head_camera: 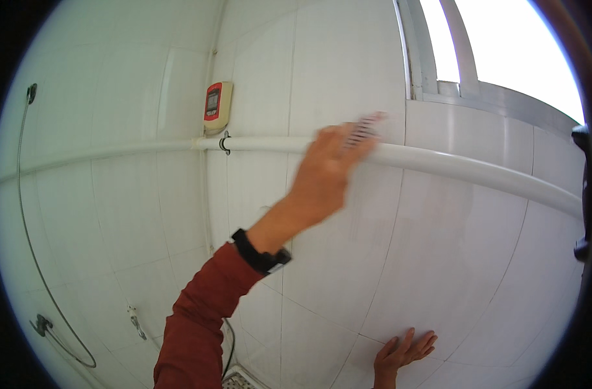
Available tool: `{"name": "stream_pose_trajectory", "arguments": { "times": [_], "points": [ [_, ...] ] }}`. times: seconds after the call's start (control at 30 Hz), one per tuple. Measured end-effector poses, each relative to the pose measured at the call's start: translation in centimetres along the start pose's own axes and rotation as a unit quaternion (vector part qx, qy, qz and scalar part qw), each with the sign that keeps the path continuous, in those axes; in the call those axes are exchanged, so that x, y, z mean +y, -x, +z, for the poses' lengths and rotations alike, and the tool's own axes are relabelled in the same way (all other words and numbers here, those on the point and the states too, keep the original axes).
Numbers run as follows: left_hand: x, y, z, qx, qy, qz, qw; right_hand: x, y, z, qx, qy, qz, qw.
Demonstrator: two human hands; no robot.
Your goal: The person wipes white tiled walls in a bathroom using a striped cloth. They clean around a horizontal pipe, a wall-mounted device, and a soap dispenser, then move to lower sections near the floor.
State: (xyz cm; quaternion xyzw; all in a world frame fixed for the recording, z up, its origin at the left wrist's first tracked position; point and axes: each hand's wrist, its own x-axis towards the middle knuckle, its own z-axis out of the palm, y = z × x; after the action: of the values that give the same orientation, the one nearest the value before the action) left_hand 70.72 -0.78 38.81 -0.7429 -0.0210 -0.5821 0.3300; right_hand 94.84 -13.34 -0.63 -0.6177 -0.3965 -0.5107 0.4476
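My left hand, in a red sleeve with a black band at the wrist, is raised across the middle of the view. Its fingers close around a small pinkish object with dark stripes, held at the white wall panels just above the white pipe. Motion blurs the object, so its kind cannot be told. Low on the right, my right hand rests against the wall, fingers spread and nothing in it.
A red and cream device with a small display is mounted near the corner, above a black pipe clamp. On the left wall hang a shower hose and a small tap. A metal-framed window is at upper right.
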Motion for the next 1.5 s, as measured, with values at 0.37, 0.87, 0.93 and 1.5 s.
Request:
{"name": "stream_pose_trajectory", "arguments": {
  "times": [0.37,0.87,0.93,1.5],
  "points": [
    [-14.9,9.4,-3.6,-0.003,-0.188,-0.237,0.953,-0.2,-0.1,0.2,0.019,-0.016,0.013,1.0],
    [3.5,6.7,-1.8,0.085,0.154,-0.264,0.948,0.3,0.6,0.5,-0.009,-0.013,0.019,1.0],
    [2.7,8.7,-0.7,0.127,0.231,-0.399,0.879,0.4,0.7,0.6,-0.007,-0.014,0.015,1.0],
    [10.8,10.3,9.1,-0.03,-0.021,-0.04,0.999,8.8,-5.0,-8.4,0.022,-0.094,0.047,0.994]
  ]
}}
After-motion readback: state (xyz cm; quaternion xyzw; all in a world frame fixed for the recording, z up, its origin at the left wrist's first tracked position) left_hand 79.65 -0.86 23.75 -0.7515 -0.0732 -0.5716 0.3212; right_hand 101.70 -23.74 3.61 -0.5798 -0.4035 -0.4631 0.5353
